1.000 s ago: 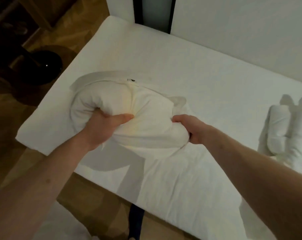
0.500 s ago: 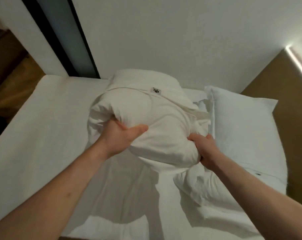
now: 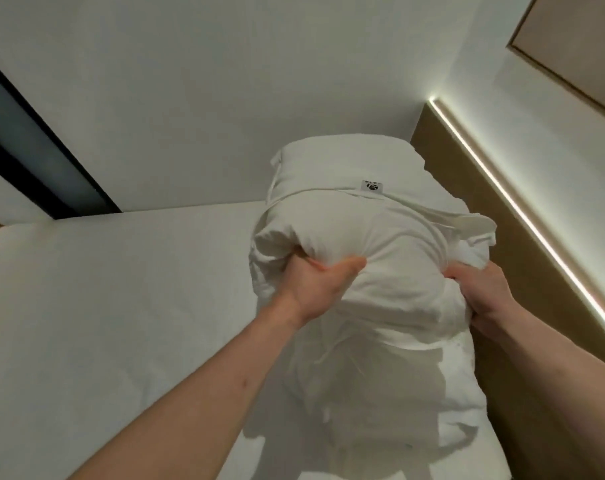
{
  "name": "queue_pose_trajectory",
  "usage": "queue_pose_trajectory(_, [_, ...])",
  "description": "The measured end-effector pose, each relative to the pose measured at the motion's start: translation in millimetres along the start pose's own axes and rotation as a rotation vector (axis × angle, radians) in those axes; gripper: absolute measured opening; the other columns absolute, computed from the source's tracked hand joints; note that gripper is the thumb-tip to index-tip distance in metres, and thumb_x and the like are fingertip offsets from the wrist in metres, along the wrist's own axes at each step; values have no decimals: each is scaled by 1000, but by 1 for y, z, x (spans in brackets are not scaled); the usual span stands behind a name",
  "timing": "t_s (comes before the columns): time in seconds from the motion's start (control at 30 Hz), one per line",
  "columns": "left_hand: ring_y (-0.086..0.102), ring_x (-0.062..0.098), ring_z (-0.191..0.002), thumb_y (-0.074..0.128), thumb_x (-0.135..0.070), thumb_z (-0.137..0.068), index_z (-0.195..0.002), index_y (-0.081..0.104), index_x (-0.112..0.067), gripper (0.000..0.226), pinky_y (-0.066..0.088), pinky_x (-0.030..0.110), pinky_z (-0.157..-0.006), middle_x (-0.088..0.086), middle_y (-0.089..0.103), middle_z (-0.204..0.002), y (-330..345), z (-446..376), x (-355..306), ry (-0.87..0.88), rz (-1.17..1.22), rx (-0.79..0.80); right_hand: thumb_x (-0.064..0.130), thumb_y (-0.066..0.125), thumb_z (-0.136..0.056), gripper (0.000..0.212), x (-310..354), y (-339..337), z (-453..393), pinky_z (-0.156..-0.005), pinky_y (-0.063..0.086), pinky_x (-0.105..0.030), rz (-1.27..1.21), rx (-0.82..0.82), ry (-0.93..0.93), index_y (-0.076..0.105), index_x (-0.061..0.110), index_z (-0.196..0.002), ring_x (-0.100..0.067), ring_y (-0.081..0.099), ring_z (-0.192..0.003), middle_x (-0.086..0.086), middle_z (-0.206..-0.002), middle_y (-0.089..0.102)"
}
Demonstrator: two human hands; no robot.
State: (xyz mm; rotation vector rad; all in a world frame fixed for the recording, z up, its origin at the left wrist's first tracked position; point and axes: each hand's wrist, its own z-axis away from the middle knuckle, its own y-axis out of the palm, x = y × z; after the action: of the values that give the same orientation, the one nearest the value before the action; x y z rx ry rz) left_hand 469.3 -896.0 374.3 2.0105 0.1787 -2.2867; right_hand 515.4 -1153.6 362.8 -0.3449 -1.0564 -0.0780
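Window: a tall dark-framed glass panel [image 3: 34, 161] slants along the far left, against the plain white wall.
Bed: a wide mattress under a smooth white sheet [image 3: 121, 306] fills the left and centre.
Left hand: the left hand [image 3: 314, 289] grips the near left side of the pillow, thumb laid across the cover and fingers dug into the cloth.
Pillow: a plump white cotton-cased pillow [image 3: 380, 251] is held between both hands at the right end of the bed, its cover bunched and creased.
Tag: a small white label with a dark mark [image 3: 372, 186] sits on the cover's upper fold.
Second pillow: another white pillow [image 3: 380, 393] lies on the sheet below, in shadow; whether the two touch cannot be told.
Right hand: the right hand [image 3: 484, 296] clutches the near right side, fingers curled into the fabric.
Headboard: a brown wooden panel [image 3: 522, 278] stands just beside the pillows.
Light: a glowing white strip [image 3: 501, 209] runs along its top edge.
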Motion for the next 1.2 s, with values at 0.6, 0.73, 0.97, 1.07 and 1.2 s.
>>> queue_pose_trajectory(0.6, [69, 30, -75, 53, -99, -55, -74, 71, -6, 96, 57, 39, -79, 16, 75, -83, -28, -19, 142, -666, -665, -205, 13, 72, -88, 54, -120, -47, -58, -94, 55, -53, 44, 33, 351, 51, 13, -138, -35, 64, -104, -12, -119, 64])
queue_pose_trajectory(0.73, [64, 26, -106, 61, -100, -47, -111, 63, -17, 104, 49, 41, -90, 7, 68, -121, -32, -53, 150, -770, -491, -137, 22, 73, -83, 65, -128, -44, -59, -98, 53, -55, 107, 60, 341, 47, 19, -144, -35, 61, -111, -8, -127, 62])
queue_pose_trajectory(0.97, [71, 16, -101, 99, -36, -55, -129, 64, -21, 83, 57, 31, -84, -1, 73, -120, 30, -58, 137, -589, -106, -117, 11, 61, -82, 31, -119, -57, -67, -81, 55, -41, 102, -12, 161, 65, 12, -112, -30, 65, -95, -11, -110, 69])
queue_pose_trajectory(1.07, [71, 16, -104, 97, -28, -52, -132, 58, -22, 90, 58, 38, -93, -4, 72, -120, 56, -65, 101, -347, -29, -196, -6, 57, -86, 22, -101, -71, -66, -73, 48, -36, 34, -152, 51, 65, 14, -85, -25, 62, -83, -9, -89, 67])
queue_pose_trajectory(1.2, [72, 11, -102, 94, -13, -65, -128, 59, -24, 73, 58, 33, -90, -9, 74, -114, 93, -65, 70, -158, -19, -97, -2, 62, -84, 20, -100, -100, -60, -80, 52, -42, -15, -243, 34, 66, 17, -84, -28, 63, -86, -7, -89, 66])
